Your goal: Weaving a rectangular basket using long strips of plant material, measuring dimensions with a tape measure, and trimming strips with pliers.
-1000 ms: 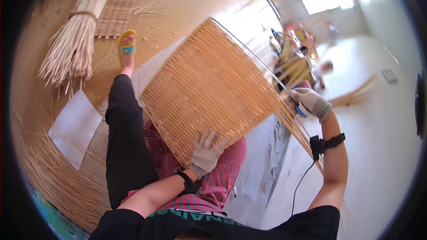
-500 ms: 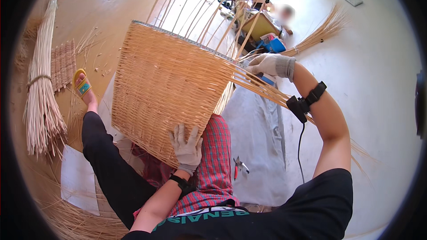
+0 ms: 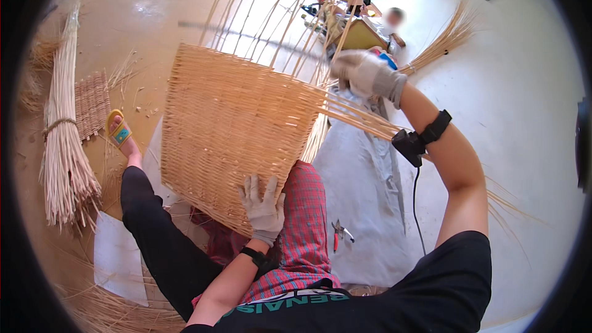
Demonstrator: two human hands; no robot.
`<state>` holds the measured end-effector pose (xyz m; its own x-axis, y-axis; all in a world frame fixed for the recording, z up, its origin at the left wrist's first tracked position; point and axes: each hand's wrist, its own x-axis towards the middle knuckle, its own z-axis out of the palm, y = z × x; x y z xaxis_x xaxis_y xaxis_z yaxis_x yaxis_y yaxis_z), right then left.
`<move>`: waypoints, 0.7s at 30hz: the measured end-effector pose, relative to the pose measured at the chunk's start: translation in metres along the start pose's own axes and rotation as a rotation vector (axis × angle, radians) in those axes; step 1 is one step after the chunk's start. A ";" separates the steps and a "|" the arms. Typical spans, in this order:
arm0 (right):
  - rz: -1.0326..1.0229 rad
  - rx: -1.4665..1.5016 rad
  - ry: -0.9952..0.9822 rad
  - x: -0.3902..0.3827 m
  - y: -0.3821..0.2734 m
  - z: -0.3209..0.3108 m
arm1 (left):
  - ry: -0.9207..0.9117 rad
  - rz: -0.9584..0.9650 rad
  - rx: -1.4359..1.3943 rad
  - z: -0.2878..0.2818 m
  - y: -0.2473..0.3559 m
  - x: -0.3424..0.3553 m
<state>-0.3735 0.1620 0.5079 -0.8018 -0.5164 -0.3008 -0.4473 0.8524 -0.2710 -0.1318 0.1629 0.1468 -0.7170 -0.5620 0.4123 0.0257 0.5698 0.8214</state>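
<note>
A trapezoid woven panel of tan wicker (image 3: 240, 129) leans across my lap, with long bare stakes (image 3: 253, 18) rising from its far edge. My left hand (image 3: 263, 208), in a pale work glove, lies on the panel's near right part with fingers spread. In my gloved right hand (image 3: 364, 75), near the panel's far right corner, is one end of what looks like a long thin grey ruler (image 3: 259, 42). It is blurred by motion, stretching left across the stakes, a little beyond the woven edge. My right fingertips are smeared too.
Red-handled pruning shears (image 3: 339, 234) lie on a grey cloth (image 3: 370, 197) to the right of my knee. A tied wicker bundle (image 3: 61, 129) and a small woven piece (image 3: 92, 106) are at the left. Beyond are another bundle (image 3: 444, 40), a cluttered table (image 3: 361, 36) and a person (image 3: 394, 21).
The ruler, which lay along the panel's far edge, has been lifted away from it by my right hand. My left hand stays on the panel. The whole view has shifted slightly.
</note>
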 end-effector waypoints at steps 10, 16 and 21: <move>-1.238 -0.125 -0.035 -0.101 -0.029 0.123 | 0.008 0.016 0.051 -0.033 0.000 0.076; -0.429 0.126 -0.654 -0.217 0.061 0.267 | -0.076 0.053 0.183 -0.057 -0.021 0.112; -0.314 0.086 -0.647 -0.262 0.083 0.339 | -0.088 0.118 0.088 -0.093 -0.049 0.120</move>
<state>-0.0663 0.3399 0.2542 -0.2328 -0.7042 -0.6707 -0.5639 0.6597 -0.4969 -0.1546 0.0118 0.1932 -0.7709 -0.4356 0.4648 0.0550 0.6814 0.7299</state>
